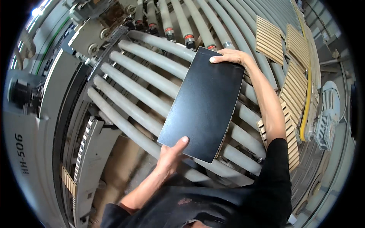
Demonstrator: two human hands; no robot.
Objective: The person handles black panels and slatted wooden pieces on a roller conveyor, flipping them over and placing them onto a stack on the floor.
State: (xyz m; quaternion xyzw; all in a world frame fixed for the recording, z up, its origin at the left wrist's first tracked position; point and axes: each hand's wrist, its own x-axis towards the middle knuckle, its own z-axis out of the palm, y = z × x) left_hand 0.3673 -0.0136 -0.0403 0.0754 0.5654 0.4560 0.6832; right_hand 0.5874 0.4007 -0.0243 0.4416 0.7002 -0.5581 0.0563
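A flat black rectangular board (203, 102) with thin pale edges is held at a slant over grey conveyor rollers (144, 78). My left hand (171, 155) grips its near edge at the lower left, thumb on the black face and fingers hidden underneath. At the far right corner my right hand (232, 57) holds it too, with the thumb lying on top and the other fingers mostly out of sight below. The board covers the middle of the rollers. Whether it rests on them or hangs just above, I cannot tell.
Several light-brown grooved slatted panels (294, 81) lie along the right side, beside a yellow curved rail (306, 110). A grey motor (327, 114) sits beyond it. On the left stands a machine housing (23, 152), with a small slatted piece (68, 181) by its edge.
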